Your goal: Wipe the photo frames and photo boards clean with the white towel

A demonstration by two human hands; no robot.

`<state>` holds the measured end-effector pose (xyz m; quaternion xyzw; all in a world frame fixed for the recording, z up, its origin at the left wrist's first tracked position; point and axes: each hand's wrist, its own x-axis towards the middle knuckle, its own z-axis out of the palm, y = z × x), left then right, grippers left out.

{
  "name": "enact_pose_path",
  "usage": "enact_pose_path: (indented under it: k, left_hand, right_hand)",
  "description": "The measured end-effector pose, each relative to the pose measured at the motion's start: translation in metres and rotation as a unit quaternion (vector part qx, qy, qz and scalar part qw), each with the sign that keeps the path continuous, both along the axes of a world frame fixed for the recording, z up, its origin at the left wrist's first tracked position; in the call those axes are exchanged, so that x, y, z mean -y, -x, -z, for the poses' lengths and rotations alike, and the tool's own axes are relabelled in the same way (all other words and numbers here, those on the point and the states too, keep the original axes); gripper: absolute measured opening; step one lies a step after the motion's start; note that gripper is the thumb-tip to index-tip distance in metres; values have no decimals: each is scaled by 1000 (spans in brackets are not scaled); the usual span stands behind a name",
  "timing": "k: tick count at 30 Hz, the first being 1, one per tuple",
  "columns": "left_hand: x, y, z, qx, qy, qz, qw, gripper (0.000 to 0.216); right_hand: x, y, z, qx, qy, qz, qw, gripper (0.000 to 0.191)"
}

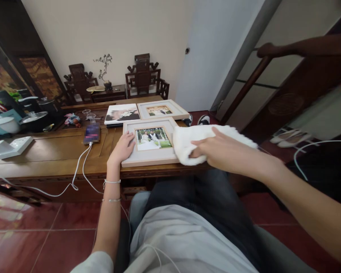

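Observation:
A light wooden picture frame [146, 162] with a white mat and a wedding photo lies flat at the near edge of the wooden table. My left hand [124, 147] rests on its left side, fingers stretched out flat over the border. In my right hand [213, 148] is a folded white towel [194, 136], which lies against the frame's right edge and covers part of it. The towel's far end hangs out to the right beyond the table. My right thumb and fingers grip the cloth, and the fingertips are partly hidden in its fold.
Behind lie a second picture frame [163, 110] and a photo album [122, 113]. A phone [91, 133] with a white cable sits to the left, near a power strip [15, 147] and a black pot [34, 120]. A dark wooden chair [142, 77] stands by the wall.

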<state>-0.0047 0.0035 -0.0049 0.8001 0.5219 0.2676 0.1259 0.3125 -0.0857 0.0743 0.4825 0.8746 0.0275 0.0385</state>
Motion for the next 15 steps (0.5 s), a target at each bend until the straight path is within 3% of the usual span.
enact_pose_path:
  k: [5, 12, 15]
  left_hand:
    - [-2, 1, 0, -15, -6, 13, 1000, 42]
    - [-5, 2, 1, -18, -8, 12, 1000, 43]
    - [-3, 0, -1, -18, -3, 5, 1000, 44]
  right_hand:
    - [-19, -9, 9, 33, -24, 68, 997, 59]
    - [-104, 15, 22, -1, -67, 112, 992, 53]
    - [-129, 8, 18, -31, -37, 82, 995, 56]
